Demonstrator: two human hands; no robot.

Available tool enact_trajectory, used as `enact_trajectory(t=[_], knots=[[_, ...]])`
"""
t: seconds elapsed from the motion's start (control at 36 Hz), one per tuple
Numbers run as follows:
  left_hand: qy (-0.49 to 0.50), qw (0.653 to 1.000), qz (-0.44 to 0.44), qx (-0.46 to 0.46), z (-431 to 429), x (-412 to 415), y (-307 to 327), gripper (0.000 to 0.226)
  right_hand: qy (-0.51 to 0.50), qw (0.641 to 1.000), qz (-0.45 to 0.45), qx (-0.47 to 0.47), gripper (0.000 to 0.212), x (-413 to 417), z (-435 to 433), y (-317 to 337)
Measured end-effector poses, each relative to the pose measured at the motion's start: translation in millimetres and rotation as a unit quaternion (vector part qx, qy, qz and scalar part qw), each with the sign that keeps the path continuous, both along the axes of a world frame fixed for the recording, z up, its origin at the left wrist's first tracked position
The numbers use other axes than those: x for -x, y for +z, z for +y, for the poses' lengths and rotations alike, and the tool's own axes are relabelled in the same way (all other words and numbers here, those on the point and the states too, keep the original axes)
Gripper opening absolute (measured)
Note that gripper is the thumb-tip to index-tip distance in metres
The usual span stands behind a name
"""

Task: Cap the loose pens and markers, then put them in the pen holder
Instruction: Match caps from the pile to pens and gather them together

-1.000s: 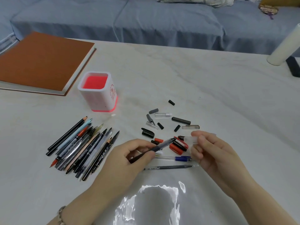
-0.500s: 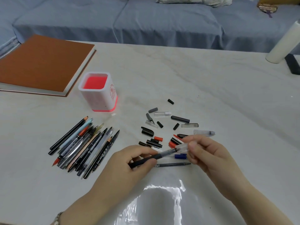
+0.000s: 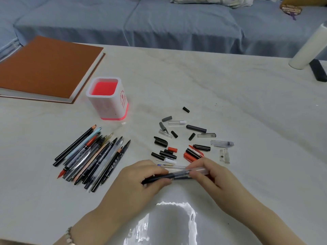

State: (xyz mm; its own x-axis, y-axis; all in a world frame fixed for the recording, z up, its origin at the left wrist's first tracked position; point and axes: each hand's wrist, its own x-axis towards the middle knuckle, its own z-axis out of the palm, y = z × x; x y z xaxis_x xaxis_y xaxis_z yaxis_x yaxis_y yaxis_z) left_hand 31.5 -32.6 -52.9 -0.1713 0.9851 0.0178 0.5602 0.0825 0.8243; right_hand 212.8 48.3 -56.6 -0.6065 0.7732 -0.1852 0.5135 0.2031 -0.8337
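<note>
My left hand (image 3: 141, 181) grips the dark barrel of a black pen (image 3: 175, 175) held level over the table. My right hand (image 3: 210, 175) pinches a clear cap (image 3: 200, 171) that sits over the pen's tip end. A pile of uncapped pens and markers (image 3: 92, 156) lies to the left. Loose caps (image 3: 178, 144), black, grey, red and clear, are scattered beyond my hands. A clear pen with a blue part (image 3: 171, 166) lies on the table just behind my hands. The white pen holder with a pink inside (image 3: 106, 101) stands upright farther back on the left, with nothing in it.
A brown-covered book (image 3: 44, 69) lies at the far left. A white cylinder (image 3: 307, 48) and a black object (image 3: 318, 71) stand at the far right edge. A blue sofa (image 3: 159, 20) runs behind the table. A glossy reflection (image 3: 169, 225) shows near the front edge.
My right hand has brought the clear cap from beside the pen tip onto the tip. Both hands have moved slightly nearer to me with the pen now level.
</note>
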Motion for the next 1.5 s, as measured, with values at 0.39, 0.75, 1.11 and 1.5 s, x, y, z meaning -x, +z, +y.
enact_trajectory(t=[0.39, 0.75, 1.11, 1.5], knots=[[0.084, 0.933, -0.300, 0.178, 11.6, 3.9, 17.3, 0.027, 0.043, 0.993, 0.096, -0.046, 0.012, 5.5, 3.3, 3.8], [0.050, 0.986, 0.154, 0.043, 7.0, 15.7, -19.4, 0.024, 0.113, 0.957, -0.099, -0.247, 0.030, -11.3, 16.6, -28.8], [0.123, 0.935, 0.316, 0.100, -5.4, 58.3, -55.5, 0.014, 0.060, 0.937, -0.158, -0.305, 0.017, -6.2, 13.6, -49.9], [0.178, 0.974, 0.135, 0.042, -7.2, 55.0, -30.9, 0.030, 0.086, 0.945, -0.221, -0.224, 0.026, 83.4, 45.7, -43.3]])
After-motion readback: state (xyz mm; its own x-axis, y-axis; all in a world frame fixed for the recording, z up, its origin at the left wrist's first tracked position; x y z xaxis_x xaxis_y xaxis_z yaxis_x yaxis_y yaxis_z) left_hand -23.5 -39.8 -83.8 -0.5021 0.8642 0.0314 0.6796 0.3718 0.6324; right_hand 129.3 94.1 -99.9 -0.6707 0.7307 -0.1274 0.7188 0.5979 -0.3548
